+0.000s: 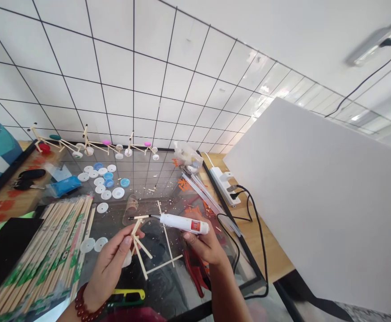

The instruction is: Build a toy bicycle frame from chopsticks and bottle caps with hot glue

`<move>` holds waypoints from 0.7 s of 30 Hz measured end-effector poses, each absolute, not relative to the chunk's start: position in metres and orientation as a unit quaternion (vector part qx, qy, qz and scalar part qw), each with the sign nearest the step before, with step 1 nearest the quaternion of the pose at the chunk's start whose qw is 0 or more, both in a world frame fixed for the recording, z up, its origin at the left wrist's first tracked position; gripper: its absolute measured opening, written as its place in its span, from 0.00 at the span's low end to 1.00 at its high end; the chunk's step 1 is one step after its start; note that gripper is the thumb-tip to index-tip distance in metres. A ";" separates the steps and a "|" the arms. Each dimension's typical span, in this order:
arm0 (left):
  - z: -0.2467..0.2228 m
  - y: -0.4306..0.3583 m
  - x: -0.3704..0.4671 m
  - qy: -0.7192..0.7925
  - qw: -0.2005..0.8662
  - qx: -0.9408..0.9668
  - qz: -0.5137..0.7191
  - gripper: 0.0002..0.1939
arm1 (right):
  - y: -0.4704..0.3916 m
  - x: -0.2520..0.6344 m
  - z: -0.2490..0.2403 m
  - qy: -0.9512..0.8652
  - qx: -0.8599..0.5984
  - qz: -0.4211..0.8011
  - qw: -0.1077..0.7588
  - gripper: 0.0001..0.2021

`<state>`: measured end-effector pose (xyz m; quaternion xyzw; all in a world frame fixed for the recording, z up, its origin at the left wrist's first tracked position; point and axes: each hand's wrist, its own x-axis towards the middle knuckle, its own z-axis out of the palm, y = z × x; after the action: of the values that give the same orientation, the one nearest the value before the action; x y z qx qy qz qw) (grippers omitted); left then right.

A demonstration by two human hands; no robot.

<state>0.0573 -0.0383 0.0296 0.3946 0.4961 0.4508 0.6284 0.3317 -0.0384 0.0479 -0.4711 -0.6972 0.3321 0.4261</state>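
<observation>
My left hand, with a beaded bracelet at the wrist, pinches a small frame of glued wooden sticks. A short dark-tipped stick lies across the frame's top. My right hand is wrapped round a white hot glue gun with a red-orange panel. The gun's nozzle points left and meets or nearly meets the top joint of the frame; exact contact I cannot tell. Beneath my left hand a white cap partly shows. Thin sticks lie crossed on the glass just behind the frame.
Three stick tricycle models stand along the tiled wall. White and blue bottle caps, wrapped chopsticks and a clear cup lie left. Red pliers, a yellow-green cutter, glue sticks and a corded power strip surround my hands.
</observation>
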 end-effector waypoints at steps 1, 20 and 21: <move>0.030 -0.039 0.058 0.496 0.629 0.394 0.451 0.21 | -0.038 0.332 0.048 -0.697 -0.472 0.334 0.425 0.12; 0.019 -0.039 0.053 0.489 0.572 0.490 0.440 0.23 | -0.036 0.330 0.046 -0.703 -0.462 0.329 0.430 0.11; 0.019 -0.039 0.053 0.489 0.573 0.491 0.438 0.22 | -0.036 0.330 0.046 -0.703 -0.462 0.328 0.430 0.11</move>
<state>0.0528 -0.0394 0.0187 0.4908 0.4886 0.4377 0.5734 0.3295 -0.0362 0.0459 -0.4618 -0.7031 0.3281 0.4299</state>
